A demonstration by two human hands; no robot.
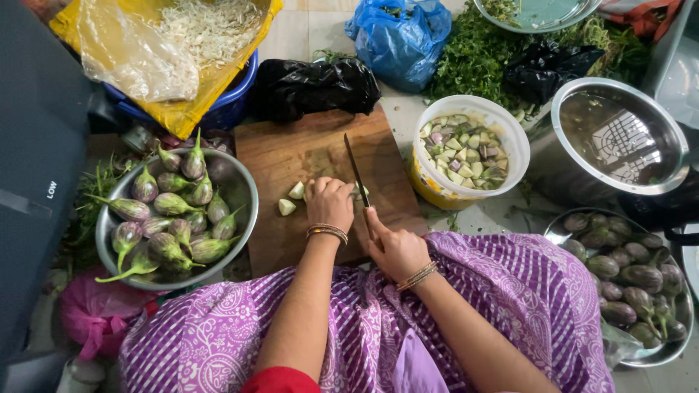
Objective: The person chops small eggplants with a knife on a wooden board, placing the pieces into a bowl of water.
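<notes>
My left hand (pixel 329 204) presses down on a pale eggplant piece on the wooden cutting board (pixel 306 149). My right hand (pixel 395 247) grips the handle of a knife (pixel 356 171), whose blade stands on the board just right of the left hand's fingers. Two cut eggplant chunks (pixel 291 198) lie left of that hand. A steel bowl (pixel 244 225) of whole small green-purple eggplants sits left of the board. A white tub (pixel 510 135) of cut pieces in water stands to the right.
Purple striped cloth (pixel 524 291) covers my lap below the board. A steel bowl of darker eggplants (pixel 630 280) and an empty steel pot (pixel 619 138) sit at right. Black bag (pixel 313 86), blue bag (pixel 400 36), green herbs (pixel 473 58) and a yellow-lined blue basin (pixel 233 105) lie behind.
</notes>
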